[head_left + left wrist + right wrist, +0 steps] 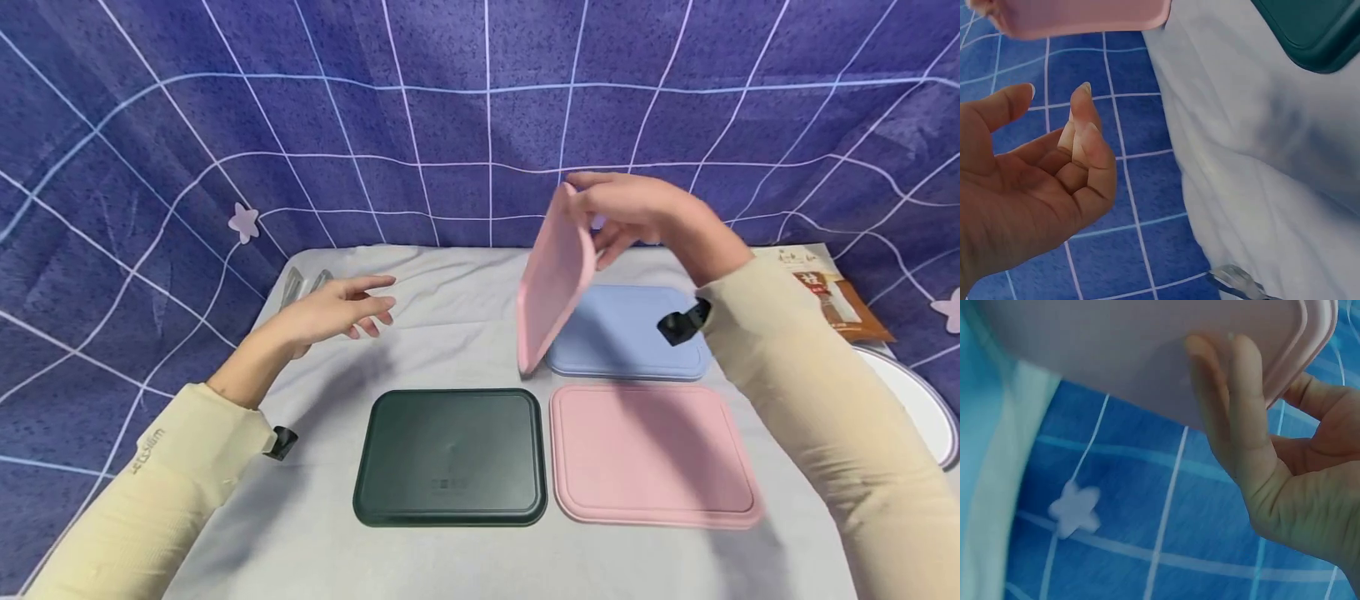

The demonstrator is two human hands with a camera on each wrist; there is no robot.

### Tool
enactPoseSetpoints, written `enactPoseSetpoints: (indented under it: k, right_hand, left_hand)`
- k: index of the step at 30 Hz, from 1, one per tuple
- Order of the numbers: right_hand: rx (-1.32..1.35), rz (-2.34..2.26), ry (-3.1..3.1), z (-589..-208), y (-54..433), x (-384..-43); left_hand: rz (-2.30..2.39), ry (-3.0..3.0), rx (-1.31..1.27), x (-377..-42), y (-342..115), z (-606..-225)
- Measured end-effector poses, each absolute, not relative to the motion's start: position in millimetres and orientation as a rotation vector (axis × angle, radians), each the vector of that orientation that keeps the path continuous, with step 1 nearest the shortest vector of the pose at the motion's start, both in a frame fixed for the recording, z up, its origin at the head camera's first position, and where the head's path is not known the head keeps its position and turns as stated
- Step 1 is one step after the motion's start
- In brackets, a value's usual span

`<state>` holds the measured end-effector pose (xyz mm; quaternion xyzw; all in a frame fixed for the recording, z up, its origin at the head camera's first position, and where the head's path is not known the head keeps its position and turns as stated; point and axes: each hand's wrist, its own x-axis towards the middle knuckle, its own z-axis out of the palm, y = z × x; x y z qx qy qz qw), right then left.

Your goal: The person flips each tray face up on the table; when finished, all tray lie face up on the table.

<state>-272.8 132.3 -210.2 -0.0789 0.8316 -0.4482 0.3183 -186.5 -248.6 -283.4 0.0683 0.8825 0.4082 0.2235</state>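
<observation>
A pink rectangular tray is held up on edge, tilted, above the white-covered table. My right hand pinches its upper edge, and in the right wrist view the fingers lie against one face of the pink tray. Over the table's left side hovers my left hand, its fingers loosely bent and holding nothing. Lying flat are a dark green tray, a second pink tray to its right, and a light blue tray behind that one, partly covered by the raised tray.
Behind my left hand lie clear or metallic utensils, partly hidden. A brown and cream packet is at the right back, near a white round-edged object partly behind my right sleeve. A blue gridded curtain borders the table.
</observation>
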Motion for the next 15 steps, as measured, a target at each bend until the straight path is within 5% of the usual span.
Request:
enactPoseSetpoints:
  k: [15]
  right_hand:
    - [-0.167, -1.571, 1.895, -256.0, 157.7, -265.7]
  left_hand:
    - [1.208, 2.304, 0.187, -203.8, -246.6, -343.9]
